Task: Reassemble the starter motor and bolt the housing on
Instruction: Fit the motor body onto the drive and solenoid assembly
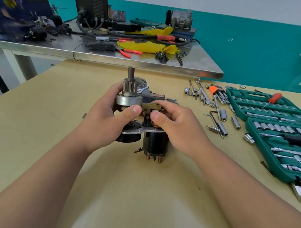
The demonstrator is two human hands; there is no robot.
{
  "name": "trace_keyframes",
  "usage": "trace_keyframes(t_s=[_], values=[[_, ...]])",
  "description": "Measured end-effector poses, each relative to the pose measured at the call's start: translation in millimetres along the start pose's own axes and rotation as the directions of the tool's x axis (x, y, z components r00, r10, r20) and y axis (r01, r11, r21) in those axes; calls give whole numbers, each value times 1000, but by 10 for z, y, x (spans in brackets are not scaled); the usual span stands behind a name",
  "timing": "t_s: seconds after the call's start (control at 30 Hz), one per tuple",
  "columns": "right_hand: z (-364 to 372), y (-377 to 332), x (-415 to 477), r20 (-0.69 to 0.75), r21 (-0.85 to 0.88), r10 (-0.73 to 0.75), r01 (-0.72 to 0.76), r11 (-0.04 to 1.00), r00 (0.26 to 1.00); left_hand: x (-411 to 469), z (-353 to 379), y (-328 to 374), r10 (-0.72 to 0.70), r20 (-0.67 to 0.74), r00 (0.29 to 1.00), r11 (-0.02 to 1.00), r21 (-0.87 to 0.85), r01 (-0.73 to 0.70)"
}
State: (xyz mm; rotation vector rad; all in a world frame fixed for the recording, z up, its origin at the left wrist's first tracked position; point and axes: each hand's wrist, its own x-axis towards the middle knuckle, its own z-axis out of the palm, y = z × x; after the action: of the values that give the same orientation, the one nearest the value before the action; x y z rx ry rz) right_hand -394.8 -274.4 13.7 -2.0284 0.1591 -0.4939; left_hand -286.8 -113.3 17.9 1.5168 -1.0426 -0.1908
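1. While both hands grasp it, the starter [138, 116] stands upright near the middle of the table [139, 194], well apart from every edge. Whether its copper studs [154, 158] touch the top I cannot tell.
2. The left hand [107, 121] curls round the smooth steel drum [128, 100] below the pinion [129, 88]. The right hand [174, 123] grips the brass-coloured lever [151, 106] above the solenoid [155, 143].
3. Bare tabletop runs from the starter to the near edge under the forearms, and out to the left edge.
4. To the right, loose sockets [222, 126] and hex keys [219, 96] lie scattered. Beyond them an open green case [280, 127] reaches the right edge.
5. The far edge meets a steel bench [114, 57] cluttered with cables, pliers and yellow cloth.
6. The table is matt tan board. The pinion is dull and toothed with a plain round shaft above, the solenoid is a black cylinder, and a flat grey plate [144, 130] joins the parts.
7. A grey cast housing [142, 85] sits just behind the pinion.
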Motion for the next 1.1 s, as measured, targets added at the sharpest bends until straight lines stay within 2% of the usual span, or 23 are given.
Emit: trace_keyframes(t_s=[0.17,0.23,0.3,0.43,0.67,0.77,0.9,0.97,1.03,1.1], values=[[-111,33,-125,57,-219,-12,24,976,998,18,19,17,18,-13,1000,1000,-7,-18],[-161,55,-170,147,-355,-55,105,929,988,39,23,38,27,7,1000,1000,-2,-27],[-192,60,-182,240,-412,-98,192,891,966,65,21,59,37,33,999,999,3,-37],[-189,72,-129,267,-491,-272,374,787,924,99,17,53,25,61,998,999,21,-26],[5,174,-213,32,-407,-369,350,844,929,85,45,14,-36,-3,999,999,7,36],[78,153,-234,-23,-367,-373,339,866,927,51,91,24,-14,-35,999,1000,-28,13],[155,105,-306,-91,-263,-288,256,930,953,7,159,87,67,-68,995,996,-57,-71],[146,105,-340,-128,-222,-233,201,954,964,40,211,132,76,-74,994,997,-2,-76],[55,91,-368,-167,-175,-139,109,979,976,168,281,195,17,-55,998,998,67,-14],[-107,109,-358,-234,-60,-26,12,998,972,348,321,223,-144,-79,986,987,-78,138]])
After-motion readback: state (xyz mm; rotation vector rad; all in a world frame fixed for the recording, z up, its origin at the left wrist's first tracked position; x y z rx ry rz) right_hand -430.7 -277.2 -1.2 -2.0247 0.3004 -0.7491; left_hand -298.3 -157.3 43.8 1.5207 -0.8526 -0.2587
